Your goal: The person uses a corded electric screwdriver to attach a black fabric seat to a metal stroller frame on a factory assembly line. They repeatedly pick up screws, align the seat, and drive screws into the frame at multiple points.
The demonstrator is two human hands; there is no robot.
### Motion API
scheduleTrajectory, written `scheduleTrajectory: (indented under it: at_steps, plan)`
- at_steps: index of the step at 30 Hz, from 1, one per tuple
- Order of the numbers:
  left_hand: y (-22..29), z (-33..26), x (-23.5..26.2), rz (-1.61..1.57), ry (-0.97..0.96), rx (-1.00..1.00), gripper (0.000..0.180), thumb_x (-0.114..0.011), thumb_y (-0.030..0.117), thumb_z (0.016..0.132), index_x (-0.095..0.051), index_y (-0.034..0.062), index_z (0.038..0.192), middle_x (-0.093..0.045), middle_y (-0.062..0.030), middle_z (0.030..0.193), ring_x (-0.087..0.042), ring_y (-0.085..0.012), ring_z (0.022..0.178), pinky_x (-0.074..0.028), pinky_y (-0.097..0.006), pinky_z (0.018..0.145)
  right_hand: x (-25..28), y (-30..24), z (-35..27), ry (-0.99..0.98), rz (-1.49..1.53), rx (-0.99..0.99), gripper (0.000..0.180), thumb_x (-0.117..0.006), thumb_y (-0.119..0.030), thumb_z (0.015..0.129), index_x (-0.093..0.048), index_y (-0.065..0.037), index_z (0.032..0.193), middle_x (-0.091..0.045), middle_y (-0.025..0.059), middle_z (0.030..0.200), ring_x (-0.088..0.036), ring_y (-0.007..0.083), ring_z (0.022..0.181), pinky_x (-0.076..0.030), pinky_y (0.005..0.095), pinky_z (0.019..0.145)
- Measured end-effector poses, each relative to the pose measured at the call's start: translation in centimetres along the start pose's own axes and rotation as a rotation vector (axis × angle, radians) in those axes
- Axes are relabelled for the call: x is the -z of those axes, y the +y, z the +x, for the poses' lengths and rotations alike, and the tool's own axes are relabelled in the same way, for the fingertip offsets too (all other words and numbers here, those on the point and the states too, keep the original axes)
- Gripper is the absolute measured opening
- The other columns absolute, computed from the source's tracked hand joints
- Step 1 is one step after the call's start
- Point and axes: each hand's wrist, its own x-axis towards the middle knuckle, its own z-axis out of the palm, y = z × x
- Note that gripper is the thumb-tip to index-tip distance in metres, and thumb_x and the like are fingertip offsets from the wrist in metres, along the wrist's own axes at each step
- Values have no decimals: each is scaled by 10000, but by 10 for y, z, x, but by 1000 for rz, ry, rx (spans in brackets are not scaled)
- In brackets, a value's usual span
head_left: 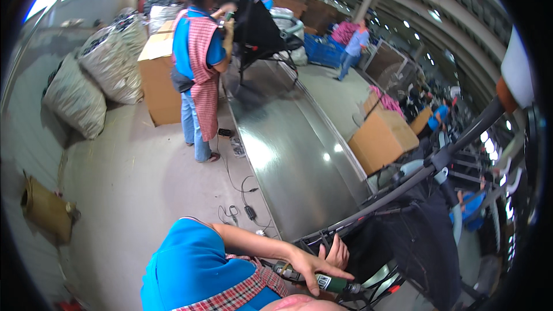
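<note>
A green-bodied power screwdriver (339, 285) lies in my left hand (311, 264), whose fingers wrap it from above with the thumb below. Its tip points right, towards thin black rods and a small red part (393, 289). Just beyond, my right hand (336, 252) has bent fingers against the black frame of a stroller (345, 223); its palm and wrist are mostly hidden. Black fabric (423, 242) hangs from that frame, and a long dark tube (475, 129) rises to the upper right.
A shiny metal-topped bench (294, 155) runs away from me. At its far end a co-worker (199, 63) in a checked apron handles another black stroller (256, 29). Cables (245, 196) lie on the floor left of the bench. Cardboard boxes (383, 138) and stuffed sacks (78, 95) stand around.
</note>
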Motion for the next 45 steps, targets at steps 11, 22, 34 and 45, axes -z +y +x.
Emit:
scheduleTrajectory:
  at_steps: [11,22,34,45]
  plan:
    - [-26,1,-92,-404,216,30,1039,-798,212,843,-110,63,1608,-503,-130,1356,-633,-147,739,-506,-254,481,-24,-4,-151,299,547,14,495,-580,-407,965,-571,-42,1299,-606,149,1231,-601,315,1120,-468,484,969]
    - [21,4,-102,-653,200,575,1036,-766,136,829,-99,132,1621,-564,-187,1297,-632,-203,799,-521,-307,618,29,-23,-271,-58,614,-192,262,-645,-231,894,-665,-91,1115,-667,96,1107,-627,285,1046,-501,402,872]
    - [-36,33,-122,-740,12,747,1049,-794,205,784,-155,119,1612,-593,-135,911,-607,-210,694,-502,-288,559,121,35,-413,276,-168,-1093,152,-749,-101,803,-724,-45,941,-705,126,959,-669,321,902,-538,412,822]
    - [-52,-3,-127,-838,0,739,976,-719,147,911,-50,121,1622,-632,-116,904,-568,-140,692,-479,-271,675,77,98,-452,-303,-400,-1105,333,-756,-325,821,-716,-90,1053,-701,166,1064,-646,355,1003,-501,495,893]
